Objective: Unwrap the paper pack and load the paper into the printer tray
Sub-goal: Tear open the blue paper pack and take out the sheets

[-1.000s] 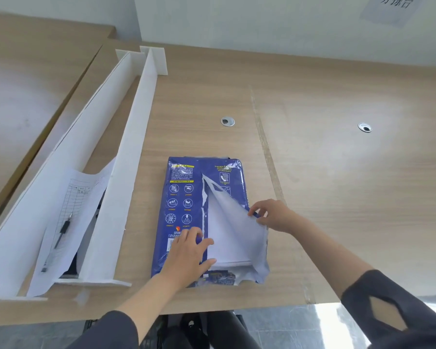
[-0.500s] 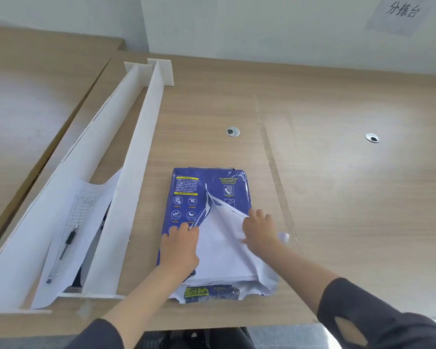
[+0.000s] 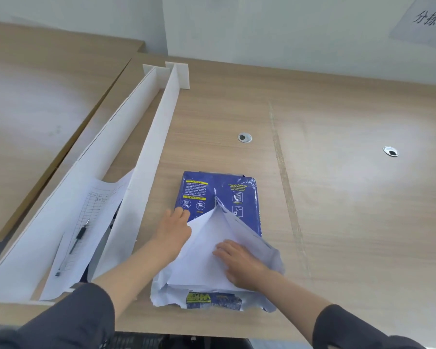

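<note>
Hands, two (image 3: pixel 173 234) (image 3: pixel 239 263), seemingly flat on one pack (image 3: pixel 219 197).

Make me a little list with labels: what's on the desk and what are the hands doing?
pack: blue paper pack lying flat on the wooden desk, wrapper torn open at the near end
paper: white sheets showing through the tear
left hand: left hand on the pack's left side, at the torn edge
right hand: right hand flat on the white sheets
beside it: white divider boards, a printed form and a pen
printer tray: not in view
</note>
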`<state>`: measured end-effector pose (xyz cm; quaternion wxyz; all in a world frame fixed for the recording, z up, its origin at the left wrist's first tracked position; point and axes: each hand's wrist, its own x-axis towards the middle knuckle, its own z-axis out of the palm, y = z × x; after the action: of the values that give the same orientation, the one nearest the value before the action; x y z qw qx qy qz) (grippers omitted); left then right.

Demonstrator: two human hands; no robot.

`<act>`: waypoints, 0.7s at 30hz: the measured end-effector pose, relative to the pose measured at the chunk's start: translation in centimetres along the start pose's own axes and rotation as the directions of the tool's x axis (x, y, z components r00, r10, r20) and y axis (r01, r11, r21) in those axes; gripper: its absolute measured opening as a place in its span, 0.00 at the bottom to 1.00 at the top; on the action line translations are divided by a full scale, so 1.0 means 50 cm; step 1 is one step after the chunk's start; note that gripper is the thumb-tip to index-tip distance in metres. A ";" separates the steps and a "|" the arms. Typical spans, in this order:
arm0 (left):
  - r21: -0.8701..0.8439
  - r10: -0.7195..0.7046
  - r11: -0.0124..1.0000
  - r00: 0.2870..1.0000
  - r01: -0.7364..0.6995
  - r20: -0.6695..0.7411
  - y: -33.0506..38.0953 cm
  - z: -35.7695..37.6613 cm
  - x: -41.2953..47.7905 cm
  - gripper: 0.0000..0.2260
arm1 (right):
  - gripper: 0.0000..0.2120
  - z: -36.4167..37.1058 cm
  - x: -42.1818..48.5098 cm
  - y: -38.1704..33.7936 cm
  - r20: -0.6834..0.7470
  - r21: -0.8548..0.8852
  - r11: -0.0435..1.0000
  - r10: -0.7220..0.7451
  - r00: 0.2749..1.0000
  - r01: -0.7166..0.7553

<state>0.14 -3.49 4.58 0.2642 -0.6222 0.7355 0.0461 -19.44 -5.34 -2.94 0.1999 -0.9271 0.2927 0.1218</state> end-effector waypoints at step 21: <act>-0.166 0.274 0.943 0.956 -0.289 -0.108 0.060 0.087 -0.022 0.11 | 0.37 0.004 -0.030 0.052 0.073 0.016 0.988 -0.152 0.986 0.151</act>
<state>-1.17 -0.10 0.58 0.1664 -0.5336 0.8199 0.1236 -22.20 -6.43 -3.36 0.2242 -0.9405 0.2143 0.1388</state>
